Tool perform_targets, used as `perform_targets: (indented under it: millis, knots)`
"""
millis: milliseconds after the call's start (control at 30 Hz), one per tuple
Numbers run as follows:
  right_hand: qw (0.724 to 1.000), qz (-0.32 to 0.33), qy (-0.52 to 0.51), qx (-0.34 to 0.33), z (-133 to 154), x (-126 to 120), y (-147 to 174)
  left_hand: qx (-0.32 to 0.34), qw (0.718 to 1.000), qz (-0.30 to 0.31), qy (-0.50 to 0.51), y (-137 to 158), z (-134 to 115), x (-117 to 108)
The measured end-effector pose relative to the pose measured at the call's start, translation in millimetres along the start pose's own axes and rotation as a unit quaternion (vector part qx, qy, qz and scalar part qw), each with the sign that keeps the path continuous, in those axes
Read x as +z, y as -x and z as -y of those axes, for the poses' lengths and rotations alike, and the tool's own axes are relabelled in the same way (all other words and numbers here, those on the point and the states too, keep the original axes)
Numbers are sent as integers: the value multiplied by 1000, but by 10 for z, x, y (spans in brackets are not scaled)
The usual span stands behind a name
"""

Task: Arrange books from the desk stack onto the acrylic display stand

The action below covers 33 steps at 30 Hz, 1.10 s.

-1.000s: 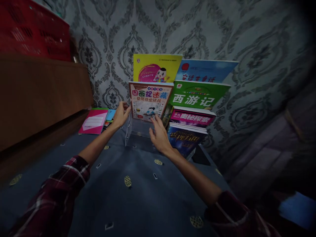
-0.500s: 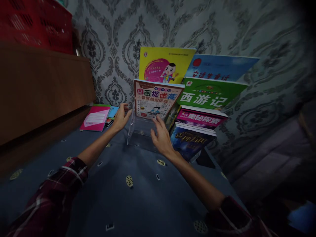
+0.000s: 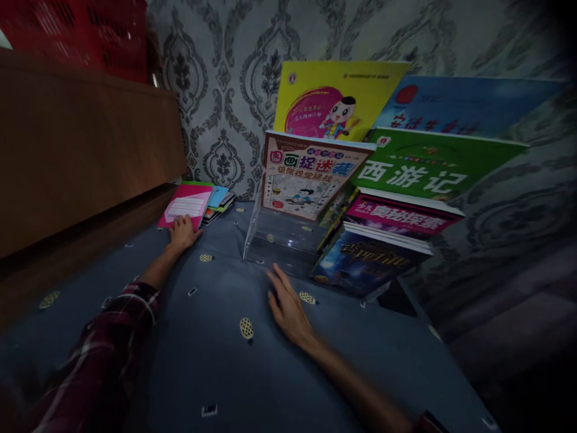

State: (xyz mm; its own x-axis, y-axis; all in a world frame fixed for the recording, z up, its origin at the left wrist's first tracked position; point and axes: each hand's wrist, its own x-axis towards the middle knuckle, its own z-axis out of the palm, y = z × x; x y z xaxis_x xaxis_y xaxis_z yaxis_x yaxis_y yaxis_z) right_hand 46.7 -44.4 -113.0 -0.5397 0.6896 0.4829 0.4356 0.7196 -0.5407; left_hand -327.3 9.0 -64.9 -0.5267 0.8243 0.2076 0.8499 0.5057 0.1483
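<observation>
Now the left hand (image 3: 183, 231) lies open-fingered on the pink paper booklet (image 3: 186, 206) at middle left, pinning its near edge; the right hand (image 3: 286, 304) rests open and empty on the blue patterned cloth (image 3: 216, 361), below the clear acrylic book stand (image 3: 282, 240).

There is only 1 view, from a camera worn on the person's head. It looks forward and down, over both forearms, toward the patterned wall (image 3: 225, 78) that fills the top of the frame. The camera is near: the plaid sleeve (image 3: 103, 355) comes in at the lower left corner, and the blue tablecloth (image 3: 225, 373) takes the whole lower half. The clear tiered book stand (image 3: 283, 240) stands a little right of center, at about arm's reach. The wooden board (image 3: 81, 138) closes the left edge. The corners are dark, the right side most of all, and straight lines bend near the edges. No 2nd view shares this scene.
</observation>
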Motion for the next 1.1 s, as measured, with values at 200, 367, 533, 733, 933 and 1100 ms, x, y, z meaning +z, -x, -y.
perform_targets:
  millis: [200,367,533,733,933,1100]
  knots:
    - [1000,1,3,14,-35,9,71,32,996,58,-60,-122,29,-60]
    - [1000,8,4,8,-20,19,63,73,989,85,-91,-168,73,-266]
    - [1000,19,-3,7,-19,42,66,109,983,69,-131,-37,99,-459]
    - [1000,21,-5,2,-25,47,64,177,968,72,-163,152,101,-549]
    - [1000,31,-2,1,-31,50,57,229,953,86,-177,289,179,-548]
    - [999,39,0,4,-13,40,54,266,943,106,-171,433,318,-592]
